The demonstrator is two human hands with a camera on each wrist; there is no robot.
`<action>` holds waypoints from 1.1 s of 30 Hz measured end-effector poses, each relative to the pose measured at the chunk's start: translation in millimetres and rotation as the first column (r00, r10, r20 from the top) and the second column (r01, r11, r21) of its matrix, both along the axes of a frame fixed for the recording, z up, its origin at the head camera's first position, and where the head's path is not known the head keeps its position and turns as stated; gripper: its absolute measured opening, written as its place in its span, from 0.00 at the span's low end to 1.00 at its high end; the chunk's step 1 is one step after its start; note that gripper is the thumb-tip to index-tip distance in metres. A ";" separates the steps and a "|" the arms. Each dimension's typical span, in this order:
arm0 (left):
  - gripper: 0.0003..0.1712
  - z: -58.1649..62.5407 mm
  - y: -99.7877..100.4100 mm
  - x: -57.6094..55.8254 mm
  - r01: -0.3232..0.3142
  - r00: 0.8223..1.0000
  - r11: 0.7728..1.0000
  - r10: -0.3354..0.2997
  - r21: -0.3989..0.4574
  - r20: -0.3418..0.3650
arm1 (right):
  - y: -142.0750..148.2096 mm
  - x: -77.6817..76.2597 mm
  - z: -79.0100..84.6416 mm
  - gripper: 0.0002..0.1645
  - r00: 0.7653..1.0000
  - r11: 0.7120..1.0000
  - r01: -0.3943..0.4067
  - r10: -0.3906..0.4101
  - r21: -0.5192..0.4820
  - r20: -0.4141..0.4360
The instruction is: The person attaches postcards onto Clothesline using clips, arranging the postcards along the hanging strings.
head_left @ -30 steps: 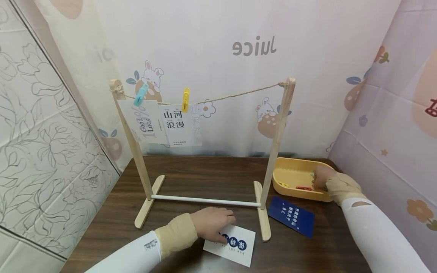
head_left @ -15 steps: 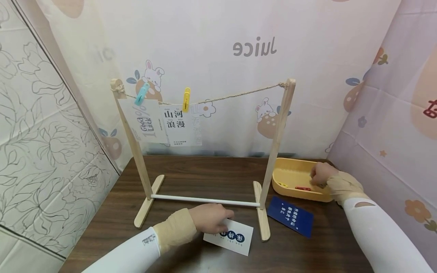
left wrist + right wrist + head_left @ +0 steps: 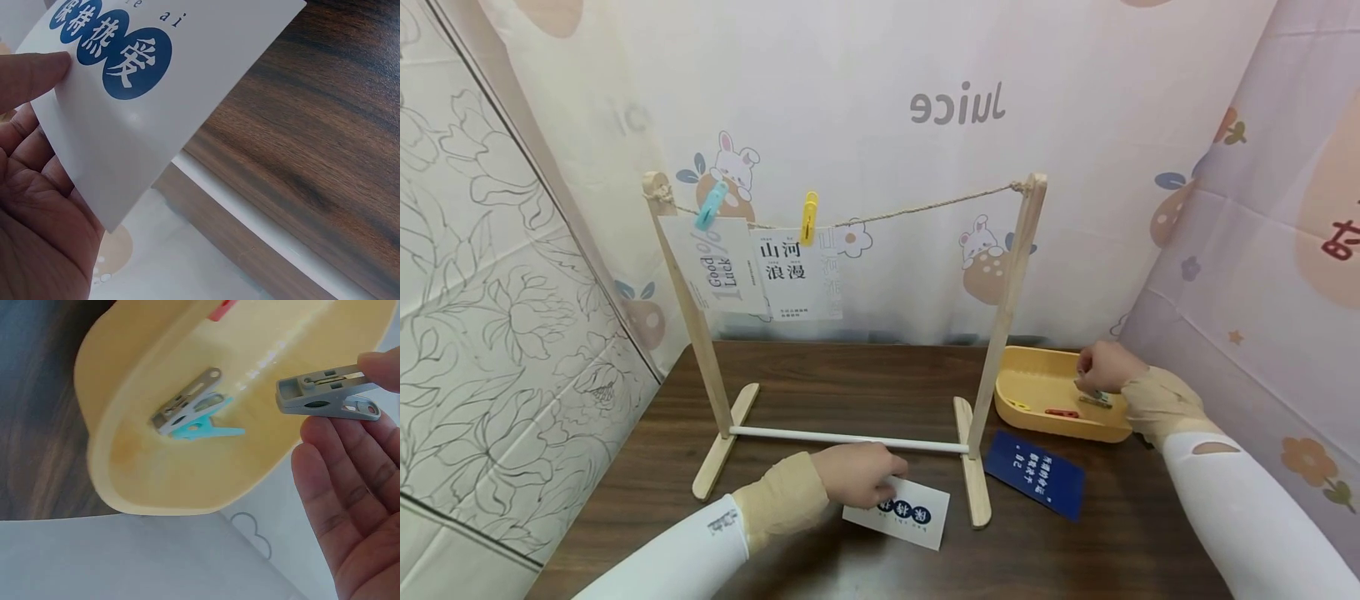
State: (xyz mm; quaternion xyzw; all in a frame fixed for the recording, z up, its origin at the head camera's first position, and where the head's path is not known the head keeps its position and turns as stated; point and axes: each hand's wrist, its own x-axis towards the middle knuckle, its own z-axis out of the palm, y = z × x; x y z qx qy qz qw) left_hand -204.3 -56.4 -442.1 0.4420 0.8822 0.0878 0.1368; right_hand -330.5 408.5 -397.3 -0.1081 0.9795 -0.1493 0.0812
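White card with blue circles (image 3: pixel 901 518) sits in the lower middle of the head view, one corner in the left hand (image 3: pixel 857 475), thumb on the printed face and fingers beneath. In the right wrist view, the right hand (image 3: pixel 350 481) pinches a grey clip (image 3: pixel 325 392) between thumb and fingertips, over the yellow tray (image 3: pixel 1060 423) at the right of the head view.

Two cards hang at upper left from the cord (image 3: pixel 932 207), under a light blue clip (image 3: pixel 711 206) and a yellow clip (image 3: pixel 808 218). A dark blue card (image 3: pixel 1036 477) lies on the bench (image 3: pixel 865 392) at lower right.

I judge the step in hand to be fetching a clip for the white card. The next move would seem to call for raising that card to the free stretch of cord, right of the yellow clip, and bringing the grey clip across to squeeze it open over both. The thin card could bend, and the cord could sag or sway.
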 end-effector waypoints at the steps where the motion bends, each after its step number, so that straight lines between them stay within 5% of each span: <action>1: 0.04 0.4 -0.1 -0.1 0.002 1.000 1.000 -0.002 0.003 0.002 | -1.1 0.3 2.3 0.09 1.000 1.000 0.001 -0.001 -0.001 -0.002; 20: 0.02 4.3 -7.2 -8.2 0.015 1.000 0.998 -0.015 0.063 0.014 | -6.5 0.2 16.4 0.09 0.988 0.999 -0.044 0.039 -0.029 -0.149; 33: 0.01 14.7 -10.5 -14.9 0.000 1.000 0.986 0.004 0.164 -0.027 | -15.5 8.7 34.1 0.11 0.986 0.994 -0.029 0.011 -0.110 -0.165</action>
